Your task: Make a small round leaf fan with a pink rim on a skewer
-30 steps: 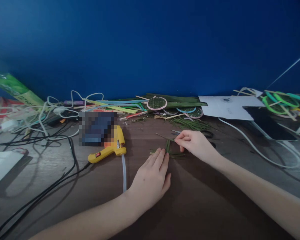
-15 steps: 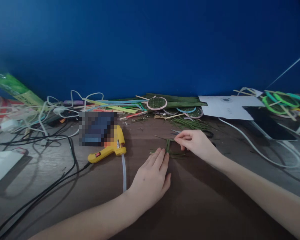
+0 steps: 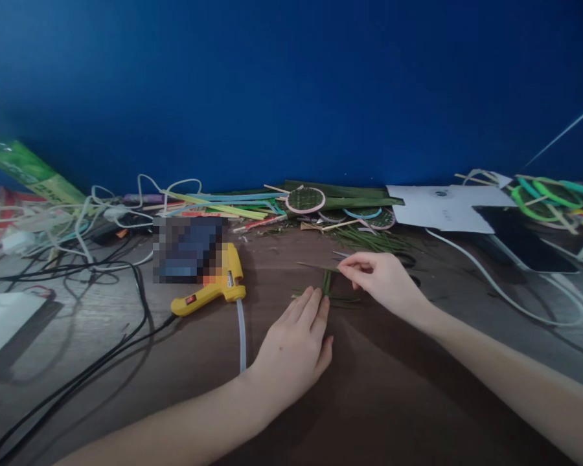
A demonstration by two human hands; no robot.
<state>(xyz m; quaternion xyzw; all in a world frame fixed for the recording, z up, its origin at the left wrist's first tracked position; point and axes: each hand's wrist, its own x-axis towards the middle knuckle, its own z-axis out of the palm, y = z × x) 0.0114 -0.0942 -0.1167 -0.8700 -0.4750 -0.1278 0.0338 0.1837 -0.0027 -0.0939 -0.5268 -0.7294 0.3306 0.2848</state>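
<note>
My left hand (image 3: 296,340) lies flat, fingers stretched out, its fingertips pressing crossed green leaf strips (image 3: 342,300) onto the table. Part of those strips is hidden under the fingers. Just to the right and farther back, my right hand (image 3: 372,272) pinches the end of a thin leaf strip (image 3: 318,266) between thumb and forefinger. That strip points left, above the crossed ones. Behind the right hand lie scissors (image 3: 408,260), partly covered by it.
A yellow glue gun (image 3: 208,294) with a clear glue stick lies left of my left hand. Farther back are a pile of cut leaf strips (image 3: 369,238), a pink-rimmed woven disc (image 3: 305,200), white paper (image 3: 442,207) and a dark phone (image 3: 525,243). Black cables (image 3: 143,304) cross the left side.
My right hand has barely shifted, with the pinched strip moving very slightly left. My left hand stays in place on the crossed strips.
</note>
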